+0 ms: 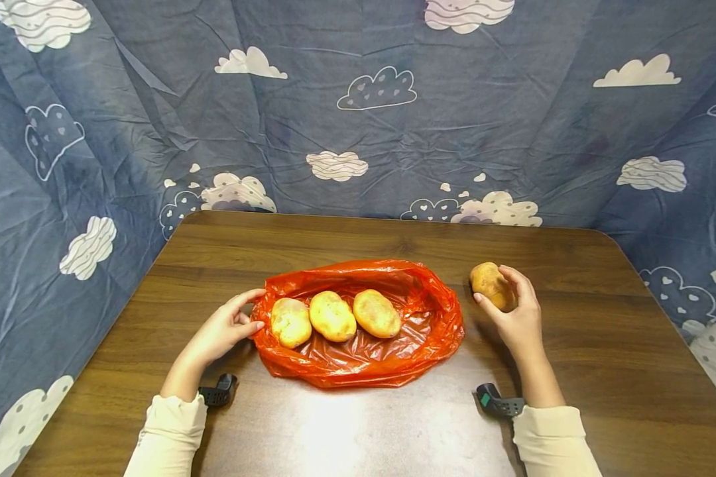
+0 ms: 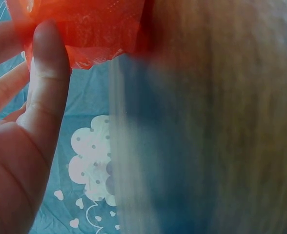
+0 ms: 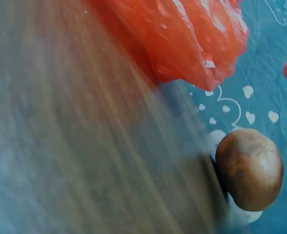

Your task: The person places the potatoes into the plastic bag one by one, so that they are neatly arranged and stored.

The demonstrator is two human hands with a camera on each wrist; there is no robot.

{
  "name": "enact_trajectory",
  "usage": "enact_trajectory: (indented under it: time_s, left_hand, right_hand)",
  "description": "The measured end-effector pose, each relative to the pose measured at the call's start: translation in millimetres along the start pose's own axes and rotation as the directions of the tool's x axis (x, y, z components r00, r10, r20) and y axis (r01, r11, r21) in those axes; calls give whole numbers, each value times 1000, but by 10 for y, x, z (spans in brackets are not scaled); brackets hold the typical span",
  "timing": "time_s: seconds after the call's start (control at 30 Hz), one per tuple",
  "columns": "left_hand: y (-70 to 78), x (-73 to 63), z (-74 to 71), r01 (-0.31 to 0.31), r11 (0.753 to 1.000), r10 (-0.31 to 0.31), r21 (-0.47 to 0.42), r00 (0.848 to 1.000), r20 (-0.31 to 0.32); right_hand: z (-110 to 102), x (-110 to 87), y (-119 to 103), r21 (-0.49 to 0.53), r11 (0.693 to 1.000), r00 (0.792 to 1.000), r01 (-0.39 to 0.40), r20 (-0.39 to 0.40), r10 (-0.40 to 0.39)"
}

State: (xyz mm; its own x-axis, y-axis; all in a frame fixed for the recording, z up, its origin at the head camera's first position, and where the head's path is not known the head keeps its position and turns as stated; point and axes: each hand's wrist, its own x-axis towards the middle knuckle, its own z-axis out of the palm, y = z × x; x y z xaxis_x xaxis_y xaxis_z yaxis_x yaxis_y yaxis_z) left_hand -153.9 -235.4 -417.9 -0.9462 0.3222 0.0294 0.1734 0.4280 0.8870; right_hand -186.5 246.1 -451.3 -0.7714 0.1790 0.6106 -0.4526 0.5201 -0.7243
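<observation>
Crosswise, potato (image 1: 492,285) in right hand (image 1: 516,317)

a dark brown wooden bench (image 1: 573,344) with rounded far corners carries everything, its near middle shining under the light. an orange-red plastic bag (image 1: 429,331) lies spread open at its centre, crumpled at the edges. three yellow-brown potatoes (image 1: 332,316) lie in a row on the bag's plastic, side by side, towards its left half.
</observation>
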Motion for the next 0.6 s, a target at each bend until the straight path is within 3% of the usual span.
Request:
enact_trajectory:
  time_s: [0.17,0.27,0.6]
  left_hand:
    - [-94,15,-7,0,1000,0,8,1000,-2]
    - [-94,19,-7,-2,1000,2,10,1000,-4]
    - [-105,15,-12,3,1000,-3,5,1000,-3]
  right_hand:
    - [-36,-18,69,-40,998,999,-50,-4,50]
    - [-51,-16,-21,-41,996,997,-76,-5,75]
    - [-59,-66,199,-71,982,985,-174,-1,175]
